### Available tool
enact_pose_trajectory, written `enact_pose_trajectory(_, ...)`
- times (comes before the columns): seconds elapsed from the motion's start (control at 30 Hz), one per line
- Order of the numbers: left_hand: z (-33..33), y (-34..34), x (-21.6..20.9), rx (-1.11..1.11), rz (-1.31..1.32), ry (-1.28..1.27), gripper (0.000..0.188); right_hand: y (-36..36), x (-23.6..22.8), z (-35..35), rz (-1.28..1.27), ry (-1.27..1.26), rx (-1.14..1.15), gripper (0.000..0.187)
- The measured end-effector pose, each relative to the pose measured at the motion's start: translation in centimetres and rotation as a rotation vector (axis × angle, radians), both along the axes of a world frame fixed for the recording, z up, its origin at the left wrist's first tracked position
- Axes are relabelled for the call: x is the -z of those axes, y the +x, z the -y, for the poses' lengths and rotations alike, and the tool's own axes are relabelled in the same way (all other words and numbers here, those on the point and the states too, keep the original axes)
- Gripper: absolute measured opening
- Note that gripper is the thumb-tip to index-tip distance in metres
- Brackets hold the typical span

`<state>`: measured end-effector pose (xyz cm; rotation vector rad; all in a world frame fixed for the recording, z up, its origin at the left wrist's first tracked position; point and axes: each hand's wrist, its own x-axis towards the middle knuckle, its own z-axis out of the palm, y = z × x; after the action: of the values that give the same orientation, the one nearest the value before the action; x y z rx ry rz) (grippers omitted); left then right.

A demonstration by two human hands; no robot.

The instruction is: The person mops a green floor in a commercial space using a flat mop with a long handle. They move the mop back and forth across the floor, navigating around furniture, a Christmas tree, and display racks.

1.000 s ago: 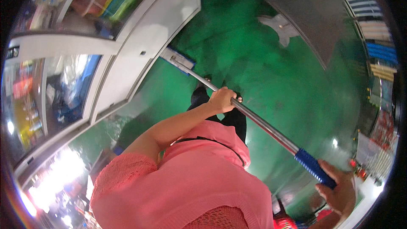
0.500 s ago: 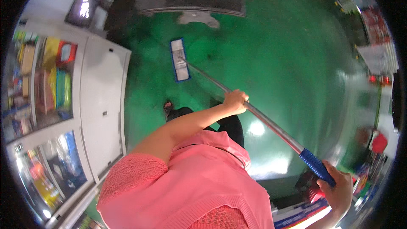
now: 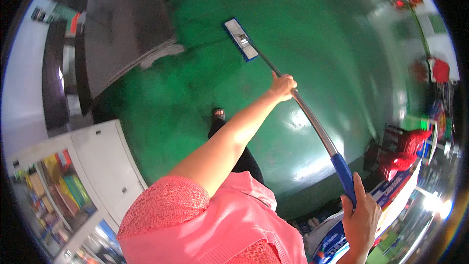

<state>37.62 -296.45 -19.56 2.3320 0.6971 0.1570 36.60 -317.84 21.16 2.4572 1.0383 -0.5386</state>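
A flat mop (image 3: 315,126) stretches slantwise from the lower right to the upper middle. Its rectangular plate (image 3: 241,40), pale on top with a blue fringe, lies on the green floor (image 3: 195,83). My left hand (image 3: 283,88) is closed round the metal pole partway up, with that arm reaching out straight ahead. At the pole's near end, my right hand (image 3: 362,217) holds the blue ribbed grip (image 3: 343,176), thumb and forefinger on either side of its tip. One sandalled foot (image 3: 218,113) shows on the floor beyond my left forearm.
A white cabinet (image 3: 103,154) with glass-fronted shelves stands at the left. Beyond it is a dark table (image 3: 127,29) with a pale base. Red plastic baskets or stools (image 3: 403,151) and a printed box (image 3: 391,195) sit at the right, with a red object (image 3: 439,70) farther off.
My view has turned to the right, so cabinet and table sit farther left. The mop plate has shifted right and away, its tilt changed. Both hands keep hold of the pole.
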Motion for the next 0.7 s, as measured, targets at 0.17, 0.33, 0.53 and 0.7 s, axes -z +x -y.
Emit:
enact_pose_trajectory(0.17,-1.0,-2.5,1.4,0.032,0.166,0.075,0.029,0.5,-0.5,-1.7,-0.133,0.023,0.026,0.052)
enact_pose_trajectory(0.33,1.2,-7.7,-5.1,-0.039,0.117,-0.007,0.036,3.6,-5.4,-1.9,-0.259,0.096,0.106,0.053)
enact_pose_trajectory(0.53,3.4,-16.1,-5.8,-0.094,0.193,0.028,0.038,6.3,-5.1,-3.3,-0.415,0.270,-0.087,0.034)
enact_pose_trajectory(0.7,0.9,-18.4,-2.6,-0.196,-0.009,0.000,0.043,8.1,-0.7,-8.7,-0.532,0.637,0.327,0.017)
